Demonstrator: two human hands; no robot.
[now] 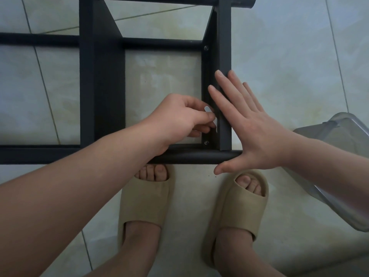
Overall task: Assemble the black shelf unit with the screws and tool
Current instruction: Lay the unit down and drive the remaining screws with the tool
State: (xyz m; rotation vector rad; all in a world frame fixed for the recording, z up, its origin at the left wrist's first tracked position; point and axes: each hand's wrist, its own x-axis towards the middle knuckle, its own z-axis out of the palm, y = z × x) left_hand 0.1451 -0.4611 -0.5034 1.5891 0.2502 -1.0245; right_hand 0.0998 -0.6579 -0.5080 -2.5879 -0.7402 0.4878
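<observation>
Black board meets both sets of fingers. The left hand bunches its fingertips tight against the inner face of the right upright panel; whether they pinch anything I cannot tell. The right hand lies flat on that panel's edge, fingers straight and spread. A far screw and a near screw sit in the panel. The black shelf unit lies on the tiled floor, just beyond beige slippers, with a clear plastic tub at right.

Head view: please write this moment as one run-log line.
left hand: fingers curled at side panel inner face, held item unclear | right hand: flat against panel | screws: two fitted
</observation>
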